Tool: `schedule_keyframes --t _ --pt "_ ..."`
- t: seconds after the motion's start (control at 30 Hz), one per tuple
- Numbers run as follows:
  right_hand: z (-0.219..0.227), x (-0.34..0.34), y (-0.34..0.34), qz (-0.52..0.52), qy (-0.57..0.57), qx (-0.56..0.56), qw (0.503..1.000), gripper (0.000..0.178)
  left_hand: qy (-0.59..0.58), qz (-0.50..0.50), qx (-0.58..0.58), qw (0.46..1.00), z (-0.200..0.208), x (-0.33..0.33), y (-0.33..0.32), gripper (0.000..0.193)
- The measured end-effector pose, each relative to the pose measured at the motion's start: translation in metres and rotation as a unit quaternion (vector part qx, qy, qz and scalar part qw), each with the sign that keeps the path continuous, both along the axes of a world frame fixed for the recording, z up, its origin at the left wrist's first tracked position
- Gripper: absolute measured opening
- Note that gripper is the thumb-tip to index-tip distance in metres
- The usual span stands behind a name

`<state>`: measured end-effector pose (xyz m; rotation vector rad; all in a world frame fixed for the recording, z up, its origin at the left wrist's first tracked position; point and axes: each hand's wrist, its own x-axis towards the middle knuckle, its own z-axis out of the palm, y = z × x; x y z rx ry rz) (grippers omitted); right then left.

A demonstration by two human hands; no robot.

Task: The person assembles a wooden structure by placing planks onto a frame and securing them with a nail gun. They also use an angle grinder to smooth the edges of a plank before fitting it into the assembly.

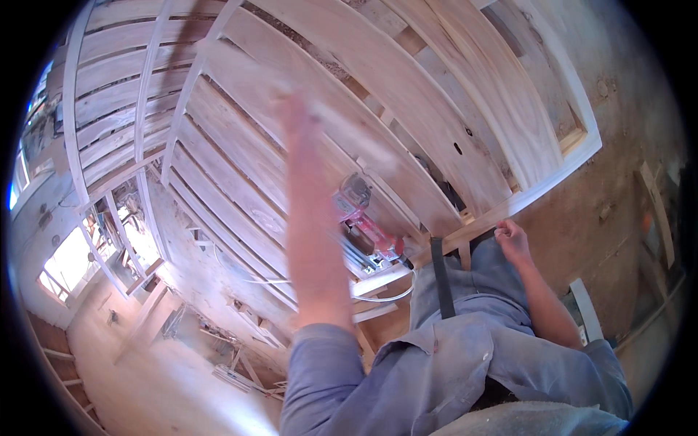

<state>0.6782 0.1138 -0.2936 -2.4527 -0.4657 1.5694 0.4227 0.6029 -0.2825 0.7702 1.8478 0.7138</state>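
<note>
My left arm reaches out over a large slatted wooden frame. My left hand is smeared by motion above the boards, so its fingers do not show clearly. Beside it a pale blurred streak crosses the slats, and I cannot tell whether the hand holds it. My right hand is closed beside my waist, close to the frame's near edge; whatever is in its fingers is hidden. A red and grey power tool, looking like a nail gun, lies on the slats near me.
A thin white hose or cable curves near the tool. Another slatted panel extends at the far left. Wood scraps lie on the dusty floor at the lower left. A loose board is at the right, and a bright opening at the left.
</note>
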Motion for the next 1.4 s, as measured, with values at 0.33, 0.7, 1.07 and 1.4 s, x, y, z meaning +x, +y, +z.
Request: schedule_keyframes --t 0.33,0.7,1.07,1.4 --pt "0.002 0.005 -0.011 -0.026 -0.008 0.033 0.999 0.032 0.258 -0.174 0.081 0.947 -0.059 0.096 -0.050 0.077" --pt "-0.009 0.004 -0.033 -0.057 0.014 0.021 0.998 0.030 0.419 -0.369 0.228 0.798 -0.056 0.108 -0.065 0.063" --pt "-0.022 0.011 -0.040 -0.081 0.005 0.059 0.995 0.030 0.304 -0.652 0.326 0.614 -0.050 0.145 -0.041 0.036" --pt "-0.022 0.019 -0.074 -0.098 -0.002 0.111 0.989 0.039 0.325 -0.601 0.310 0.661 -0.042 0.120 -0.092 0.051"
